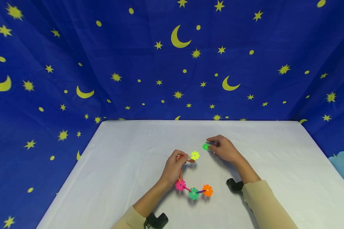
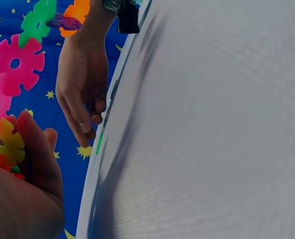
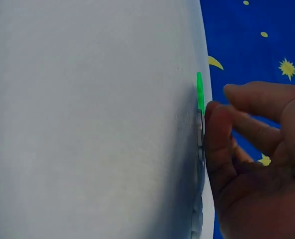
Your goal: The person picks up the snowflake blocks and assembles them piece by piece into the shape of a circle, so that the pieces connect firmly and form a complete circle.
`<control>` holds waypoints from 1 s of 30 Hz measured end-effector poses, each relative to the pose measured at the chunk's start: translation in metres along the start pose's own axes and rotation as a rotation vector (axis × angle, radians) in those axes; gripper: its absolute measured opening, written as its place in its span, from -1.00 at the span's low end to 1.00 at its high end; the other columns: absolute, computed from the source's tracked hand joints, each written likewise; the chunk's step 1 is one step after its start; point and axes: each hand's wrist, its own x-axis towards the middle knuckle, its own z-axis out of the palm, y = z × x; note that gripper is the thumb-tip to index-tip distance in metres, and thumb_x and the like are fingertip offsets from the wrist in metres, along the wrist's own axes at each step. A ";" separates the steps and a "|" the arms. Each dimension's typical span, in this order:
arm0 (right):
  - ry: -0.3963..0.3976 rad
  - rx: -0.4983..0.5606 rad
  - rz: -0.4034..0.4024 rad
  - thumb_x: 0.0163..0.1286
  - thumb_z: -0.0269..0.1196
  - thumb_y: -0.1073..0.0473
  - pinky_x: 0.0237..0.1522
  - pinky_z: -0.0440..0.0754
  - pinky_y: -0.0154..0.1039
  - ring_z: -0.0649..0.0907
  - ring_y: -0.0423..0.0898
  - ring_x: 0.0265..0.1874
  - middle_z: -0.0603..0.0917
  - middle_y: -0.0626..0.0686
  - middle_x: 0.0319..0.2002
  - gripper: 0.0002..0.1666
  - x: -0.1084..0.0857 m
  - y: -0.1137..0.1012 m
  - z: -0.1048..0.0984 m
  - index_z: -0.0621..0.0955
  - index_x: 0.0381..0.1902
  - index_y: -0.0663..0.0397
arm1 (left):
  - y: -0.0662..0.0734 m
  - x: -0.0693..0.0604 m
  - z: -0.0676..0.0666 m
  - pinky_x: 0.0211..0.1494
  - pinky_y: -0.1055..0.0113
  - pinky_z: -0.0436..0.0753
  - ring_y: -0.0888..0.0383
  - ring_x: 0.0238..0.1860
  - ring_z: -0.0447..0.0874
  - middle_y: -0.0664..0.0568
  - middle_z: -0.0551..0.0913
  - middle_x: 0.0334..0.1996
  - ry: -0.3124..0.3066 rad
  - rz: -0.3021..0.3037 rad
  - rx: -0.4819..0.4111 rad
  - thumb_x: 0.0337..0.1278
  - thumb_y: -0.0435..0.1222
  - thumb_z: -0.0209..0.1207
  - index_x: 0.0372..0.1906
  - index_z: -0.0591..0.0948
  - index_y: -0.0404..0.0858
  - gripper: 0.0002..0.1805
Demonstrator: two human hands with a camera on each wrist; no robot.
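Note:
My left hand (image 1: 173,167) pinches a chain of notched plastic snowflake discs. A yellow disc (image 1: 195,155) sticks out past its fingertips, beside a whitish piece. Below the hand the chain hangs down with a pink disc (image 1: 180,184), a teal-green disc (image 1: 193,193) and an orange disc (image 1: 207,190); a purple piece (image 2: 65,21) joins the last two. Part of the chain is hidden by the left fingers. My right hand (image 1: 225,149) is at a bright green disc (image 1: 205,147), seen edge-on low at the tabletop in the right wrist view. Its fingers are bent loosely, with a gap between them.
A white cloth-covered table (image 1: 132,143) lies under both hands. Blue fabric (image 1: 149,63) with yellow stars and moons stands behind and at the sides. Black devices (image 1: 233,185) are strapped at both wrists.

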 end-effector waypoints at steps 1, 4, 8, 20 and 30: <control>-0.002 -0.033 -0.004 0.32 0.24 0.27 -0.43 0.57 -0.19 0.57 -0.07 -0.46 0.52 0.24 0.01 -0.57 0.002 0.002 0.000 0.57 0.14 0.27 | 0.000 0.000 0.000 -0.84 0.43 0.33 0.17 -0.93 0.20 -0.05 0.73 -0.22 -0.002 0.003 -0.002 0.39 -0.13 0.03 -0.08 0.45 -0.26 -0.73; -0.003 -0.111 -0.012 0.29 0.26 0.25 -0.39 0.54 -0.21 0.54 -0.07 -0.38 0.53 0.23 -0.02 -0.53 0.007 0.007 0.001 0.56 0.16 0.26 | 0.000 0.000 0.001 -0.84 0.43 0.34 0.17 -0.94 0.21 -0.08 0.72 -0.22 -0.003 0.007 -0.005 0.39 -0.14 0.03 -0.07 0.44 -0.28 -0.73; -0.014 -0.147 -0.027 0.26 0.28 0.25 -0.32 0.54 -0.18 0.54 -0.02 -0.28 0.54 0.23 -0.02 -0.52 0.011 0.009 0.001 0.58 0.15 0.25 | 0.000 0.000 0.001 -0.85 0.42 0.34 0.16 -0.94 0.20 -0.08 0.73 -0.23 -0.002 0.015 -0.004 0.40 -0.15 0.02 -0.09 0.44 -0.28 -0.74; -0.014 -0.132 -0.007 0.13 0.39 0.31 -0.31 0.50 -0.15 0.50 -0.03 -0.33 0.56 0.09 -0.25 -0.68 0.012 0.005 0.002 0.64 -0.11 0.18 | 0.000 0.001 0.001 -0.84 0.40 0.34 0.15 -0.94 0.19 -0.02 0.73 -0.24 0.010 0.003 0.021 0.40 -0.13 0.00 -0.14 0.44 -0.23 -0.77; -0.029 0.005 0.002 0.17 0.34 0.34 -0.44 0.52 -0.21 0.51 -0.04 -0.43 0.56 0.04 -0.41 -0.81 0.007 0.004 0.001 0.57 -0.25 0.14 | -0.001 0.002 0.002 -0.85 0.33 0.39 0.19 -0.94 0.23 -0.34 0.52 -0.32 0.072 -0.016 0.031 0.31 -0.07 0.11 -0.18 0.48 -0.17 -0.75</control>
